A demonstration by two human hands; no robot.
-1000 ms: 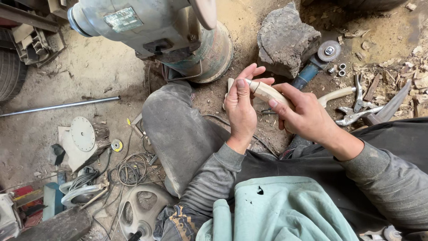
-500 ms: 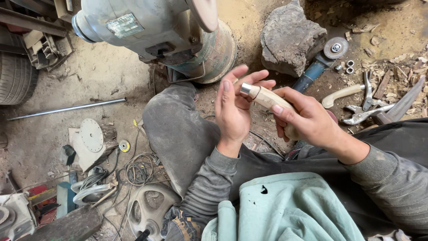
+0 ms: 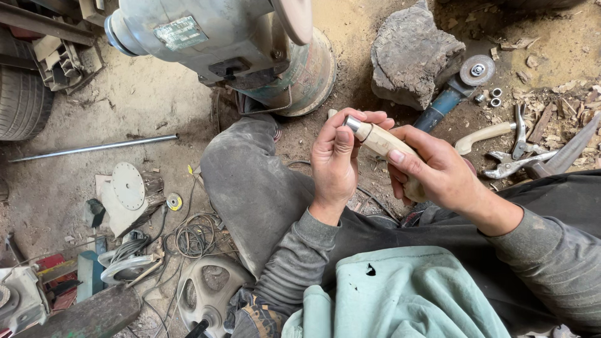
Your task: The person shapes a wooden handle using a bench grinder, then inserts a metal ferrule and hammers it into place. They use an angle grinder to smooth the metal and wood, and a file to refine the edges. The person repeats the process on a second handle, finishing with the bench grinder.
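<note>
A pale wooden handle with a metal ferrule at its upper-left end is held in front of me over my lap. My right hand grips the thick lower end of the handle. My left hand closes around the ferrule end, with fingertips on the metal ring. Both forearms wear grey sleeves. My bent knee in grey trousers lies below and left of the hands.
A bench grinder stands on the dirt ahead. A rock, an angle grinder, another wooden handle, pliers and a blade lie at the right. A metal rod, discs and wire coils lie at the left.
Both hands have brought the handle slightly closer and lower; my left hand's fingers have closed more tightly around the ferrule end.
</note>
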